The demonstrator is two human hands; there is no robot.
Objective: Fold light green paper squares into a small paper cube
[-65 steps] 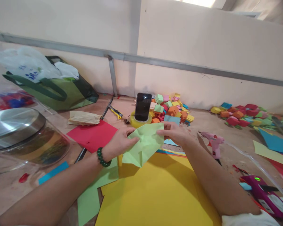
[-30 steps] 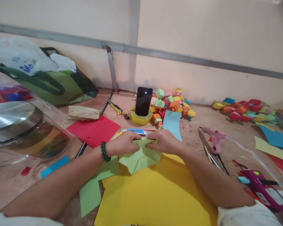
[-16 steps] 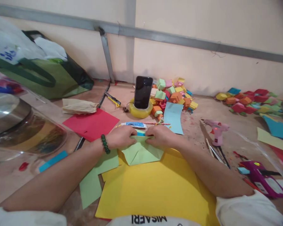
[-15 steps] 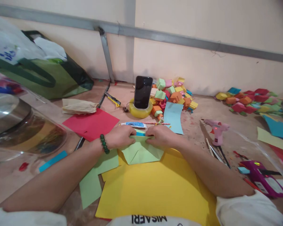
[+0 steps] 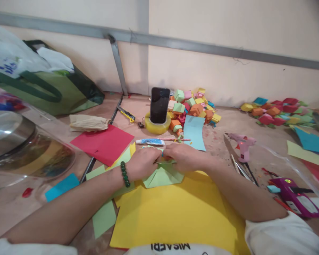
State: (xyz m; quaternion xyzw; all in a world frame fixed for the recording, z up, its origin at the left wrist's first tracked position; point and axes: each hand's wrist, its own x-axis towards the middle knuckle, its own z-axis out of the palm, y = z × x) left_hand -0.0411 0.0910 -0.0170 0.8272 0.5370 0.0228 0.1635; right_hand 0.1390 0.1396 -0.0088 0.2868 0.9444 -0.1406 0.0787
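Note:
Fingers of my left hand (image 5: 146, 161), with a green bead bracelet on its wrist, are closed on the far edge of a folded light green paper (image 5: 163, 176). Close beside it, my right hand (image 5: 184, 156) pinches the same paper's far edge. A bit of blue shows between the two hands. The green paper lies at the top of a large yellow sheet (image 5: 170, 212). Other light green sheets (image 5: 104, 217) lie under and beside my left forearm. Just beyond my hands is a blue and white tube (image 5: 150, 141).
A phone (image 5: 159, 106) leans on a yellow tape roll (image 5: 157, 127), beside piled paper cubes (image 5: 196, 108). At right are a pink glue gun (image 5: 243, 143) and a purple power strip (image 5: 295, 198). At left are a jar (image 5: 42, 152), red paper (image 5: 103, 141) and a cutter (image 5: 126, 114).
My left hand has moved right, closer to my right hand, and the gap between them has narrowed. More yellow and green paper shows beyond my left wrist. The camera view has shifted slightly.

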